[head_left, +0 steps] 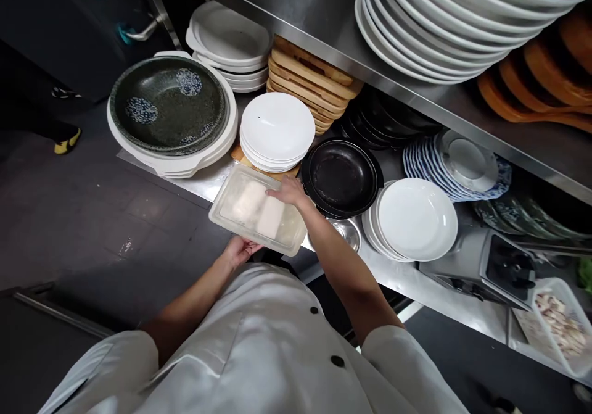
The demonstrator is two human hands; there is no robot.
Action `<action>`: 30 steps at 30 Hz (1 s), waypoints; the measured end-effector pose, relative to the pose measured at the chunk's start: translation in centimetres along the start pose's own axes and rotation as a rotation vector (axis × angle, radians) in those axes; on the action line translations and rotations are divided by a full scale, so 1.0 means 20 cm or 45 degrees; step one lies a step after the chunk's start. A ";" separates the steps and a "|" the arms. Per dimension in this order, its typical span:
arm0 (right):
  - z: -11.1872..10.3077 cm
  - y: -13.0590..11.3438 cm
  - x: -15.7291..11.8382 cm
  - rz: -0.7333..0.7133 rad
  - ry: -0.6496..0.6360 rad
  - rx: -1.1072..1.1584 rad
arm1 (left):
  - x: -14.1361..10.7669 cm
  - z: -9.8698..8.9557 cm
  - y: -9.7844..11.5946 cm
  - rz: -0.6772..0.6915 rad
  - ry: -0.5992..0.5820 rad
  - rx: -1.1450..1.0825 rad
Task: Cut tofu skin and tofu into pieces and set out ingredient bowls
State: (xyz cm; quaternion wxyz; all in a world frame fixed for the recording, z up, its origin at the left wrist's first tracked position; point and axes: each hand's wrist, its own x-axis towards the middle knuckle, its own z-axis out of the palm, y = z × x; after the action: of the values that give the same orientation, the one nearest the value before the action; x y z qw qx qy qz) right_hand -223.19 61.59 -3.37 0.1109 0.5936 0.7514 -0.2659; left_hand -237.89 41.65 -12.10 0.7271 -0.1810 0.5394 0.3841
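The bench (407,281) runs from far left to near right, crowded with stacked tableware. At its left end a large dark bowl (169,108) rests on white dishes. The translucent box (289,232) is at the bench's near edge, left of centre, partly out over the floor; whether it touches the bench I cannot tell. Just beyond it are a black pan (342,176), to the right, and a stack of white plates (277,127). Pale blocks (271,218) show through the box's top, which looks closed, so nothing seems taken out and the handling seems unfinished. The right hand (289,190) grips the far side, thumb across the top; the left hand (240,250) clasps the near edge, fingertips hidden underneath.
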 end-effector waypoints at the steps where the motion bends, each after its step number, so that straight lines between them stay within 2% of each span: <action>1: 0.01 0.02 0.00 -0.010 0.013 -0.003 | 0.00 0.00 0.00 0.001 0.000 -0.004; 7: 0.06 0.05 0.00 0.058 0.046 0.109 | -0.03 0.00 0.00 0.008 0.066 0.024; 12: 0.05 -0.03 -0.04 0.137 0.060 0.147 | -0.07 -0.02 0.03 0.012 0.179 0.046; 14: 0.02 -0.09 -0.07 0.115 0.045 0.132 | -0.08 -0.04 0.05 0.028 0.214 0.038; 17: -0.11 -0.17 -0.15 -0.063 0.012 0.122 | -0.09 -0.04 0.08 0.055 0.189 0.028; 19: -0.27 -0.20 -0.27 -0.254 0.026 0.080 | -0.10 -0.03 0.11 0.043 0.127 0.023; 21: -0.49 -0.20 -0.43 -0.400 0.164 0.009 | -0.10 -0.01 0.12 0.008 0.082 0.030; 24: -0.81 -0.09 -0.68 -0.394 0.566 -0.094 | -0.08 0.01 0.13 -0.036 0.032 0.104; 26: -0.92 0.05 -0.76 -0.311 0.801 -0.180 | -0.07 0.00 0.14 -0.027 -0.006 0.246; 28: -0.90 0.23 -0.74 -0.198 0.910 -0.250 | -0.08 -0.03 0.15 -0.024 -0.023 0.517; 30: -0.75 0.44 -0.65 -0.044 0.915 -0.275 | -0.12 -0.08 0.20 -0.005 -0.041 0.902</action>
State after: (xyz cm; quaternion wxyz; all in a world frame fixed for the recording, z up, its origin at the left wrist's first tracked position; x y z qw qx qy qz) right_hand -209.06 60.11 13.09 -0.1025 0.6211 0.7761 0.0385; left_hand -242.14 42.25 -9.85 0.7540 0.0875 0.6271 0.1745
